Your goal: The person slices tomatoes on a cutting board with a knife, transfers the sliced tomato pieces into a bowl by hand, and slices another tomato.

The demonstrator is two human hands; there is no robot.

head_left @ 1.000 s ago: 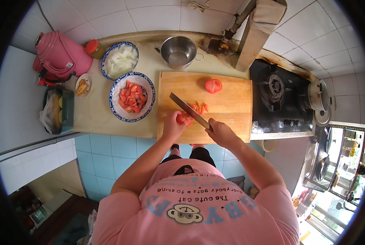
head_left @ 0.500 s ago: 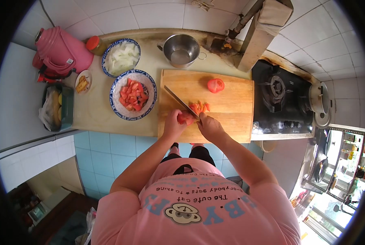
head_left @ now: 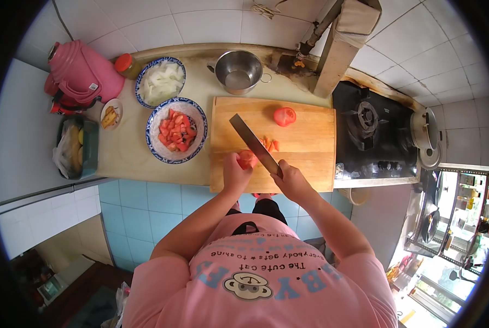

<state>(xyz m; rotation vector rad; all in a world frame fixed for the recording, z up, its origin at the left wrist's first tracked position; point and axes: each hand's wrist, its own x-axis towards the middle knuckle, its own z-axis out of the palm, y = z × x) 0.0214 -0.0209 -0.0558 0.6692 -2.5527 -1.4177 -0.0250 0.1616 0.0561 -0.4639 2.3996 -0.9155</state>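
Head-cam view, looking down: a person in a pink shirt (head_left: pixel 310 273) stands at a kitchen counter (head_left: pixel 118 153), 2 hands at work over a wooden board (head_left: pixel 310 147). L hand (head_left: pixel 236 174) holds a cut tomato (head_left: pixel 248 159) near the board's front L part, fingers curled on its L side. R hand (head_left: pixel 292 183) is wrapped round the handle of a broad knife (head_left: pixel 251 140); the blade slants away & to the L, just R of the tomato. Can't quite tell from above if blade & tomato touch. Small pieces (head_left: pixel 275 146) lie just R of the blade. 1 tomato half (head_left: pixel 284 116) sits nr the board's far edge, cut face showing.

L of the board: a blue-rimmed bowl (head_left: pixel 156 145) w/ chopped tomato (head_left: pixel 176 131); behind it, a plate (head_left: pixel 139 88) w/ pale slices (head_left: pixel 161 81). Farther L: a small dish (head_left: pixel 118 109), a pink flask (head_left: pixel 86 71), a red-lidded jar (head_left: pixel 125 64) & a green bin (head_left: pixel 92 148). Beyond the board is a steel pot (head_left: pixel 239 74); to its R, a black stove (head_left: pixel 386 150).
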